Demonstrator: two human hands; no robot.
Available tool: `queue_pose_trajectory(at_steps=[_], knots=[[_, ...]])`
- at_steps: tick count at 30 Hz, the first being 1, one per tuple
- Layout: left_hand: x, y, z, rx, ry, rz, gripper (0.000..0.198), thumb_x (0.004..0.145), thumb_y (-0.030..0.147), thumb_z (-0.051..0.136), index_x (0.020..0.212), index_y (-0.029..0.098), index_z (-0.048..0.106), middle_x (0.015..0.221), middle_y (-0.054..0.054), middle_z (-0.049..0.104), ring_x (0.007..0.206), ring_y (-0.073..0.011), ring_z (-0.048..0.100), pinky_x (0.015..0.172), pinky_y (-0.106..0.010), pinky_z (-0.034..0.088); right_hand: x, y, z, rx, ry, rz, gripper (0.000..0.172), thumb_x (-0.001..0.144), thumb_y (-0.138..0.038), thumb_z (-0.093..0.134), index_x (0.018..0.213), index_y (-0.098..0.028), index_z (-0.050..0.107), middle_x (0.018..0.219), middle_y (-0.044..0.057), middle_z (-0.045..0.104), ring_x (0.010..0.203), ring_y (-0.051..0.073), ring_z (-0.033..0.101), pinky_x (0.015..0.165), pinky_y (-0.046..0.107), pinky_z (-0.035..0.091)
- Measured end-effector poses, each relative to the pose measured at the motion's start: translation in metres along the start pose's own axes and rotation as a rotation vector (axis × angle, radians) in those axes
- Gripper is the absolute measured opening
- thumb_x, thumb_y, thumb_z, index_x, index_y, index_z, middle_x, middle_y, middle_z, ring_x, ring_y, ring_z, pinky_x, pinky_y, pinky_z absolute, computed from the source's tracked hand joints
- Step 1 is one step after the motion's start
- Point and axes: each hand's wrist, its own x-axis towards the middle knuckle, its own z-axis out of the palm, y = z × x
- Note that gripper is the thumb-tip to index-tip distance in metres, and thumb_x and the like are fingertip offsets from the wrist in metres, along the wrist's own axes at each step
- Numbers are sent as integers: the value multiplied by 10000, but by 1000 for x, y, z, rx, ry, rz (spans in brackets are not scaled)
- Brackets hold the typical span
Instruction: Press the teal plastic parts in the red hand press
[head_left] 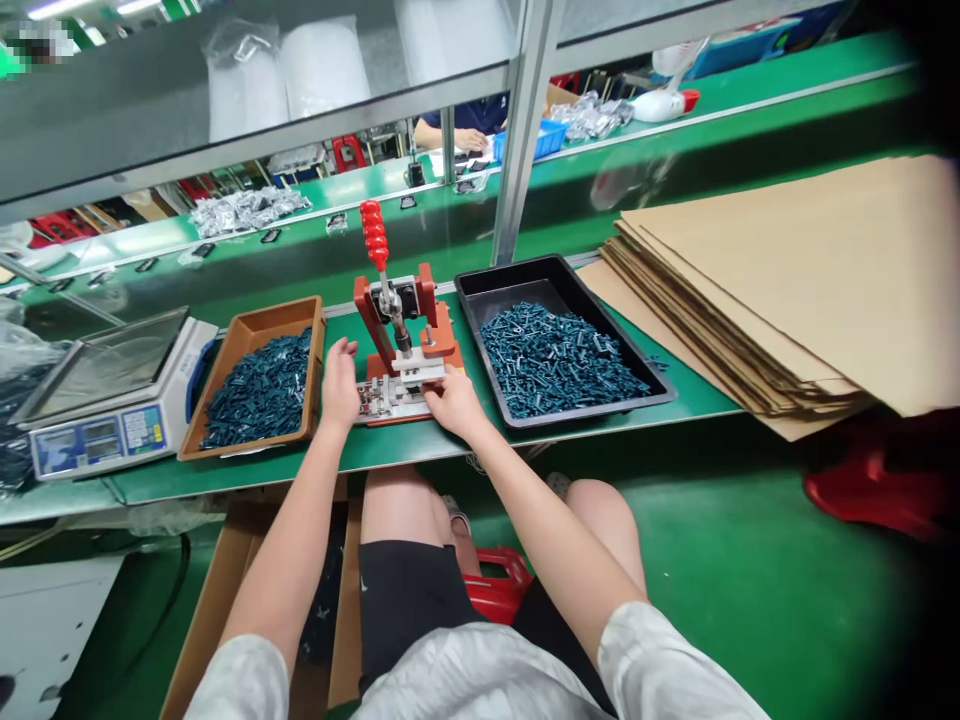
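Between the brown tray [262, 318] and black tray [517, 285], the press [405, 340] is standing with the left hand [341, 385] and right hand [455, 402] flanking its base, whether pinching I cannot tell, good practice being keeping fingertips clear of the plunger.

Single head-worn view, facing forward and down, near green workbench [397, 446]

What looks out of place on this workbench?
A few small dark bits lie on the bench just right of the black tray, apparently spilled from the pile inside. The cardboard sheets are stacked unevenly.
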Motion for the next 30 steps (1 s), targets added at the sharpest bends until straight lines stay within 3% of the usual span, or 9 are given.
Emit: queue_pose_trajectory(at_steps=[4,9,11,13,16,21,25,27,30], knots=[[-7,21,21,162,-184,110,795,1010,723,174,1484,156,467,1409,-182,608,1326,-310,568,1142,-465,433,1,2,-4,54,-13,63,151,857,-184,626,942,-178,751,951,71,711,871,221,659,865,329,539],[-7,21,15,55,-258,103,819,1000,746,154,1485,169,474,1460,-167,581,1384,-277,535,1182,-430,413,6,1,-9,106,-48,215,162,848,-182,630,980,-190,723,870,41,736,812,216,668,808,317,529],[3,21,10,-14,-185,49,808,999,750,176,1460,169,496,1495,-168,549,1415,-267,509,1210,-422,389,8,0,-10,114,-63,242,132,835,-184,655,951,-195,717,844,31,736,798,212,671,792,308,524],[19,30,7,-70,-6,24,774,1001,745,229,1454,177,493,1520,-168,519,1445,-267,475,1239,-430,354,10,-1,-11,132,-76,247,115,830,-185,665,932,-198,715,836,23,736,788,203,672,770,292,519],[50,66,7,-191,206,158,670,1026,686,296,1502,234,429,1567,-134,461,1490,-251,418,1250,-418,341,12,-1,-12,133,-86,259,94,833,-177,665,909,-194,717,849,23,742,795,198,677,764,281,517],[83,156,0,-340,201,431,534,1055,555,389,1535,323,368,1410,-89,579,1274,-211,609,1081,-377,509,12,-1,-9,124,-83,277,152,836,-149,660,962,-188,735,908,46,770,844,213,709,790,291,534],[51,191,-8,-291,202,507,319,1067,443,392,1111,249,642,976,-54,658,932,-180,652,903,-347,552,11,-3,-8,124,-79,261,294,794,-87,644,1042,-200,755,987,60,787,913,228,731,817,294,550],[28,190,-9,-242,246,588,287,1044,404,453,880,227,609,854,-43,601,878,-190,614,862,-352,538,12,-5,-8,88,-78,271,322,771,-63,631,1029,-199,764,992,74,789,934,246,734,828,305,553],[11,176,-7,-166,311,713,182,1001,354,524,884,223,574,877,-53,569,914,-212,584,847,-369,520,13,-6,-10,53,-66,285,320,760,-60,626,1011,-195,770,989,93,788,946,270,733,829,318,554]])
